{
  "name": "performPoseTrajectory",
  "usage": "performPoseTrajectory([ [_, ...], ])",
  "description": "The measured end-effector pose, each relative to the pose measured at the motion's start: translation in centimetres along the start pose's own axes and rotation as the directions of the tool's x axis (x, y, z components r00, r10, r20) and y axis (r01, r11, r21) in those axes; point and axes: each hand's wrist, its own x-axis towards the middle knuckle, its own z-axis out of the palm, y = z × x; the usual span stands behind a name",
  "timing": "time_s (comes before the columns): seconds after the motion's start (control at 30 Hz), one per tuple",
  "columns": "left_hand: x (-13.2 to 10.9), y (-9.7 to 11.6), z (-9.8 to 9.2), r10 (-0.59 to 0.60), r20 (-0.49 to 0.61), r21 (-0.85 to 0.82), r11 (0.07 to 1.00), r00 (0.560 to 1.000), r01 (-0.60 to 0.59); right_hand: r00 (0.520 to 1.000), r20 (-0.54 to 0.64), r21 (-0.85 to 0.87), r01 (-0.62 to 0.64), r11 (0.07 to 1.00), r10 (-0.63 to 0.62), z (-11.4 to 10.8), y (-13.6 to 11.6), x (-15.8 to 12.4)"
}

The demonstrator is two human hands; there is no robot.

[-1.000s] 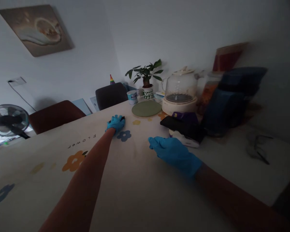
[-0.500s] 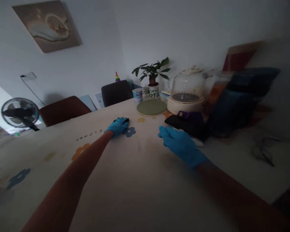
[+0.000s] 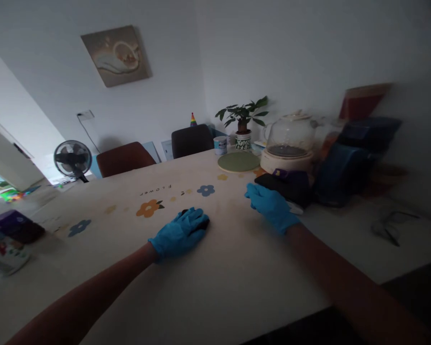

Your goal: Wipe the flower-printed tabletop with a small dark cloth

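My left hand (image 3: 181,235), in a blue glove, presses down on a small black pad (image 3: 203,224) on the white tablecloth (image 3: 187,297). The pad shows only at the fingertips; I cannot tell if it is cloth or sponge. My right hand (image 3: 269,203), also gloved in blue, is closed, its fingers curled together over the table. Whatever it may hold is hidden. Just behind it lie a flat black item (image 3: 278,187) and a purple packet (image 3: 290,177); a white edge shows beneath them.
A glass kettle (image 3: 287,136) on a cream base, a green round mat (image 3: 238,162), a can (image 3: 221,145) and a potted plant (image 3: 243,140) stand at the back. Blurred dark blue containers (image 3: 345,163) and glasses (image 3: 391,225) are right. A purple pack (image 3: 14,225) lies left.
My left hand has come back toward me with the black pad, uncovering the blue printed flower. The right hand stays beside the black item. The view has swung left.
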Motion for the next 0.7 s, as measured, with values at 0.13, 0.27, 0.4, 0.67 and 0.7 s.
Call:
performPoseTrajectory([
  [0.13,-0.8,0.1,0.3,-0.021,-0.017,0.012,1.0,1.0,0.021,0.997,-0.013,0.11,-0.07,0.991,0.072,-0.2,-0.2,0.0],
  [0.27,1.3,-1.4,-0.1,-0.069,-0.053,0.009,0.998,0.996,0.07,0.991,-0.027,0.131,-0.125,0.983,0.13,-0.3,-0.9,0.0],
  [0.4,4.8,-4.2,-1.3,-0.204,-0.104,0.002,0.979,0.973,0.206,0.989,0.0,0.09,-0.15,0.985,0.151,-0.3,-1.8,-0.4],
  [0.67,11.5,-10.9,-3.3,-0.353,-0.172,0.031,0.931,0.92,0.363,0.992,0.047,-0.033,-0.113,0.993,0.114,0.2,-1.5,-0.7],
  [0.7,12.2,-11.7,-3.5,-0.374,-0.175,0.029,0.923,0.911,0.385,0.993,0.047,-0.043,-0.108,0.993,0.11,0.4,-1.3,-0.7],
])
